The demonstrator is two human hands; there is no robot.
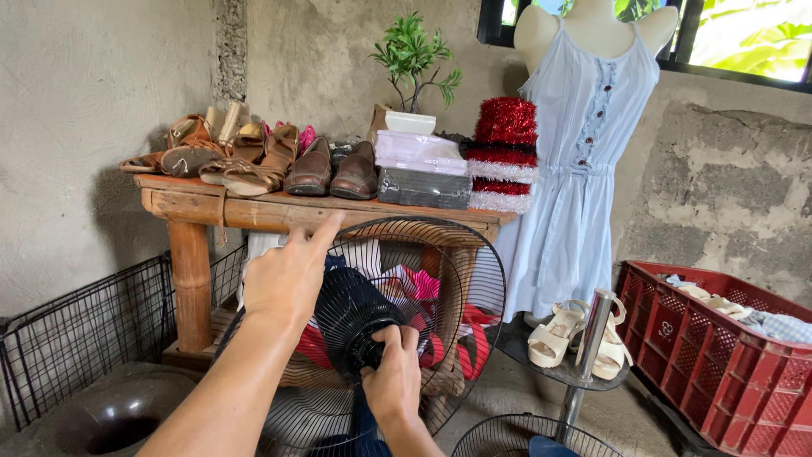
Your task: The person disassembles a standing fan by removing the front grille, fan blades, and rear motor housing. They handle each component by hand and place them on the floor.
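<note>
1. Gripping the dark hub of a fan (359,317), the right hand (395,372) has its fingers curled tight around the round centre piece, low in the middle of the view.
2. The left hand (288,275) rests on the upper left rim of the fan's black wire guard (474,254); its fingers are loosely spread, the forefinger pointing up and right, closed on nothing.
3. One guard stands upright in front of the wooden table (254,207); a second wire guard (524,436) lies flat at the bottom edge.
4. On the table sits one heap of sandals (211,152), too tangled to count, beside one pair of brown shoes (334,169).
5. Two flat boxes (421,173) are stacked there, with one potted plant (414,68) behind and one red and white tinsel stack (505,152) just beside.
6. One dress form wears a pale blue dress (575,169).
7. One pair of cream heeled sandals (562,334) stands at its foot.
8. One red crate (727,372) sits on the right, one wire basket (85,330) on the left.
</note>
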